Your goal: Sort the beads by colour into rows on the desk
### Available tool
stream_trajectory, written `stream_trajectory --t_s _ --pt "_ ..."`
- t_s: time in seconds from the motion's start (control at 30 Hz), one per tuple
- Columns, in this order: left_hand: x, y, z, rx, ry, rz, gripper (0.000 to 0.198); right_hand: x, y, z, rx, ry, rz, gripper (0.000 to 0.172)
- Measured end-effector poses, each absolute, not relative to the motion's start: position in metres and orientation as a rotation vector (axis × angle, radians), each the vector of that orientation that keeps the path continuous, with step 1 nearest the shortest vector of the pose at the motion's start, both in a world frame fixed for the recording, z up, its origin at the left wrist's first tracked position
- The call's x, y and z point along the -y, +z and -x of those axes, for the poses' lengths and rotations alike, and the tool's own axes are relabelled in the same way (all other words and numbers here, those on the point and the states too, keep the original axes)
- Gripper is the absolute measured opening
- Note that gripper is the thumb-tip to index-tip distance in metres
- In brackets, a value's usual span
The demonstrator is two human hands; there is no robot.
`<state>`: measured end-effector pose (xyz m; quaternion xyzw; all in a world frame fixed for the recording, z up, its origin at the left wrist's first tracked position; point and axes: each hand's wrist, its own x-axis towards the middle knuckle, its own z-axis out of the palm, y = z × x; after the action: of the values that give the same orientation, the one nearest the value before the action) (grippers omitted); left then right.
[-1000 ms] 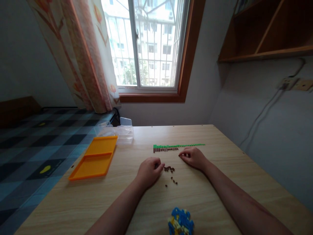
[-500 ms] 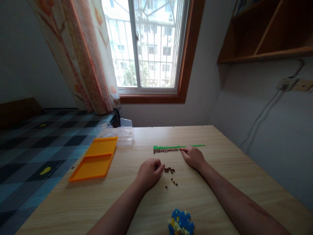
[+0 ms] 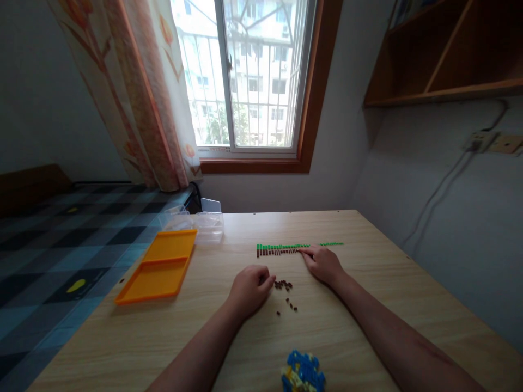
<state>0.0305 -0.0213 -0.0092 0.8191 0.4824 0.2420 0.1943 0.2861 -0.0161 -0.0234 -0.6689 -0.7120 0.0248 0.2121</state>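
My right hand (image 3: 323, 263) reaches to the right end of a row of small brown blocks (image 3: 278, 251). Its fingertips are pinched together at the last small brown block, which they mostly cover. Directly behind runs a row of small green blocks (image 3: 281, 246), partly hidden by that hand. My left hand (image 3: 250, 287) rests on the table with its fingers curled closed; whatever they may hold is hidden. Just right of its thumb lies a loose pile of small brown blocks (image 3: 283, 285), and several stray ones are scattered nearer to me.
A cluster of blue and yellow pieces (image 3: 303, 372) lies at the near edge of view. On the left are an orange two-part tray (image 3: 163, 260) and clear plastic boxes (image 3: 209, 234). The wooden table (image 3: 220, 348) stands by a checkered bed (image 3: 49, 283).
My right fingertips have shifted very slightly left and down against the end of the brown row. My left hand has stayed in place.
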Motion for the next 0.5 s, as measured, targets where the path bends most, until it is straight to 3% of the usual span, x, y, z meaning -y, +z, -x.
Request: stream_trajectory --t_s 0.5 --pt "0.0228 -0.0081 -0.0307 -1.354 0.667 -2.301 0.028 0.0161 -0.0225 -0.2848 1.947 0.078 1.861 0.029"
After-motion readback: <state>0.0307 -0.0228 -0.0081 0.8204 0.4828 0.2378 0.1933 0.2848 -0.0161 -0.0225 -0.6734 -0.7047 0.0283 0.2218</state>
